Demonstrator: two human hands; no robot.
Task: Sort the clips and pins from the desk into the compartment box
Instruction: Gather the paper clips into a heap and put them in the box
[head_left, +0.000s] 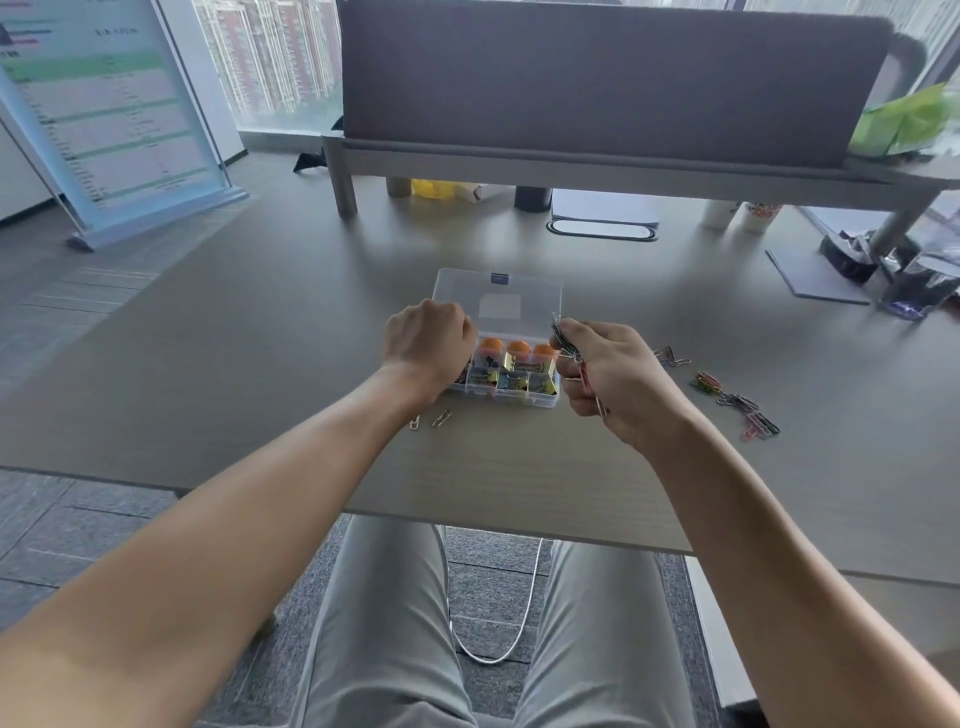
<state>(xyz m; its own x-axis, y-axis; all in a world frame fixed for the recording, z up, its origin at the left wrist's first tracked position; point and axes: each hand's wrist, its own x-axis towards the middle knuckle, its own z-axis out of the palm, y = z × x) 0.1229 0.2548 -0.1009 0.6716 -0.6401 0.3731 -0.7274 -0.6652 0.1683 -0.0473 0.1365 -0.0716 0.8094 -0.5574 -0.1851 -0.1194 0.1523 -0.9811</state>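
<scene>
A clear plastic compartment box (540, 401) lies open mid-desk, its lid (498, 304) folded back. Orange pins (517, 349) fill the back compartments, coloured binder clips (511, 382) the front ones. My left hand (428, 345) rests, fingers curled, over the box's left end and hides what is under it. My right hand (613, 382) hovers at the box's right end, shut on a bunch of coloured paper clips (563, 338). More paper clips (737, 402) lie scattered on the desk to the right. Two loose paper clips (441, 418) lie in front of the box.
A grey partition on a raised shelf (613, 171) runs along the back, with cups and a bottle beneath. Dark foil bags (904, 280) and a grey pad (815, 278) sit at the far right. The desk's front edge (519, 527) is close to my lap.
</scene>
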